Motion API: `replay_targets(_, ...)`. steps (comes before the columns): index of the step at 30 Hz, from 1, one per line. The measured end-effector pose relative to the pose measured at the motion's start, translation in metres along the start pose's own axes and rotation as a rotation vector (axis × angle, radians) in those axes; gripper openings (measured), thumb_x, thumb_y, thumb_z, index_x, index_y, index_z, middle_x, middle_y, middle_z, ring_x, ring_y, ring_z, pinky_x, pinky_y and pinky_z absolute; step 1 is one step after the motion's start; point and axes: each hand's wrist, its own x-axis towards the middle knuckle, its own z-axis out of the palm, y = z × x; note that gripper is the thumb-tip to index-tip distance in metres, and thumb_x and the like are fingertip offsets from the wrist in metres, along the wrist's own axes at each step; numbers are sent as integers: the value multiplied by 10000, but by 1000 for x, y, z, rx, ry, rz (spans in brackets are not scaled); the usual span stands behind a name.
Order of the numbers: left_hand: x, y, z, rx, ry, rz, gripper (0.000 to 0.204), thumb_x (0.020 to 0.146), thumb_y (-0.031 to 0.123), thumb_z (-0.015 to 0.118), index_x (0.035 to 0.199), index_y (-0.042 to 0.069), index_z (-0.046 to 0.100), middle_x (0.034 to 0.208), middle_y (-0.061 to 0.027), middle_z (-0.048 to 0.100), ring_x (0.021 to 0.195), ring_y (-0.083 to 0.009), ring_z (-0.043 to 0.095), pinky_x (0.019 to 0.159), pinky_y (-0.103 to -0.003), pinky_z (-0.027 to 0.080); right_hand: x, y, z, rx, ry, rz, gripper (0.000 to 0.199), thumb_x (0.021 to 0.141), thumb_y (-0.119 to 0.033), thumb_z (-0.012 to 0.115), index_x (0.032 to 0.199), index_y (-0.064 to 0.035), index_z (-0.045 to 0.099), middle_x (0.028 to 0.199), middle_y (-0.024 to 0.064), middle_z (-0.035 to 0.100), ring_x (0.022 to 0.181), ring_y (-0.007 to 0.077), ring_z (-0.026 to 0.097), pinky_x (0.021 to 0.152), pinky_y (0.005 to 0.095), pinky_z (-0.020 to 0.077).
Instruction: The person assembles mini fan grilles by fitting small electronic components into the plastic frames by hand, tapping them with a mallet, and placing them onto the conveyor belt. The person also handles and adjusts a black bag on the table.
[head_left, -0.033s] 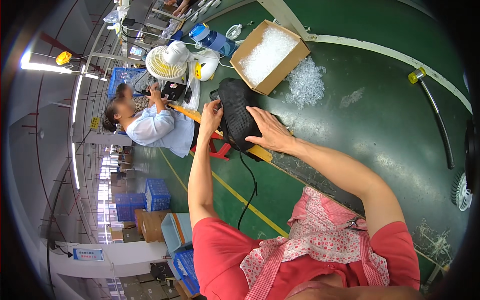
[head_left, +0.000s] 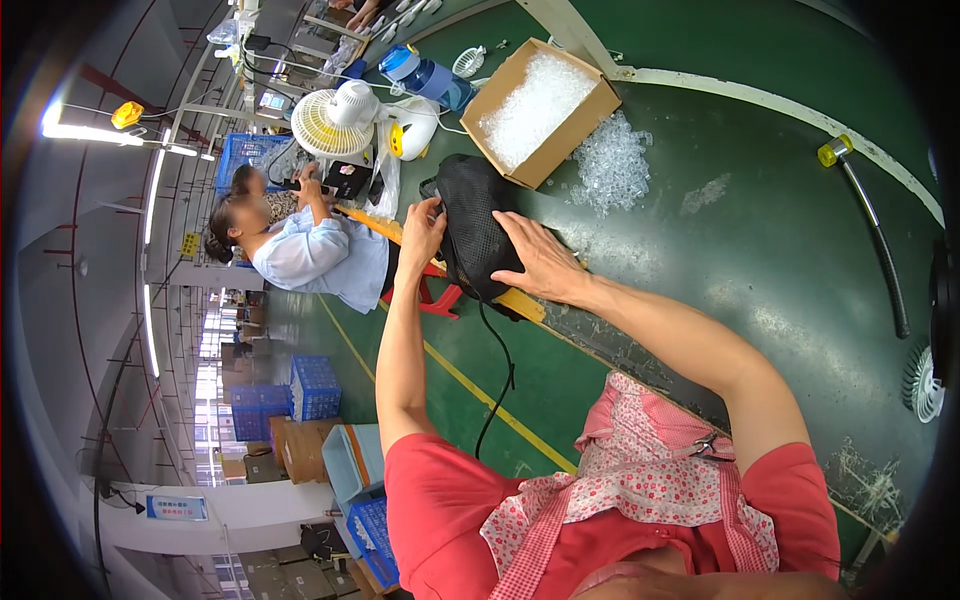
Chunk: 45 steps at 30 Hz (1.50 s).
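Note:
A black mesh bag (head_left: pixel 474 215) lies at the yellow-edged side of the green worktable (head_left: pixel 720 260). My left hand (head_left: pixel 422 235) pinches the bag's left edge between thumb and curled fingers. Across the right side of the bag rests my right hand (head_left: pixel 541 264), its fingers stretched out and thumb apart, pressing on the mesh without gripping. A black cord (head_left: pixel 506 350) hangs from the bag's near end over the table edge. What is inside the bag is hidden.
Beyond the bag stands a cardboard box (head_left: pixel 545 115) of clear plastic pieces, with a loose pile (head_left: pixel 612 165) beside it. A blue bottle (head_left: pixel 430 80), a white fan (head_left: pixel 335 120) and a mallet (head_left: pixel 865 215) lie around. At left sits a co-worker (head_left: pixel 310 245).

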Motion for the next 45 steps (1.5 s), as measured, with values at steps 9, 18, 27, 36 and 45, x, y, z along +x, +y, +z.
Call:
replay_targets(9,3,12,-14,255,-95,200,300,966,182,587,1219,22,607,1035,-202,625,958,-427,630,803,-471,505,-1,1,-1,-3,-14,8,903,846,-298,756,1527,-23,231,1499,238,347,1361,419,392,1137,475,348)
replay_targets(18,12,-6,-19,-30,-146,84,322,894,134,684,1169,-3,588,937,-161,608,822,-312,642,750,-382,516,-1,-2,1,15,-16,12,887,853,-288,748,1533,-45,232,1507,225,340,1357,419,395,1131,482,353)
replay_targets(27,21,-6,-23,153,-209,180,308,903,148,680,1128,-32,573,916,-145,641,809,-257,656,738,-372,525,-1,-2,-2,27,-15,20,861,865,-276,734,1530,-41,238,1503,234,343,1357,426,393,1133,486,350)
replay_targets(36,20,0,-37,-66,-208,88,153,866,72,710,936,-24,613,794,-79,640,726,-171,631,680,-313,512,-1,-4,0,39,-22,23,847,875,-279,723,1528,-40,238,1499,249,343,1357,433,392,1132,490,350)
replay_targets(45,12,-15,-27,-404,-82,-143,130,949,77,641,1046,-8,648,828,-38,675,690,-108,623,656,-256,523,0,-1,0,34,-15,20,834,890,-296,706,1530,-44,233,1497,252,344,1357,438,391,1136,493,347)
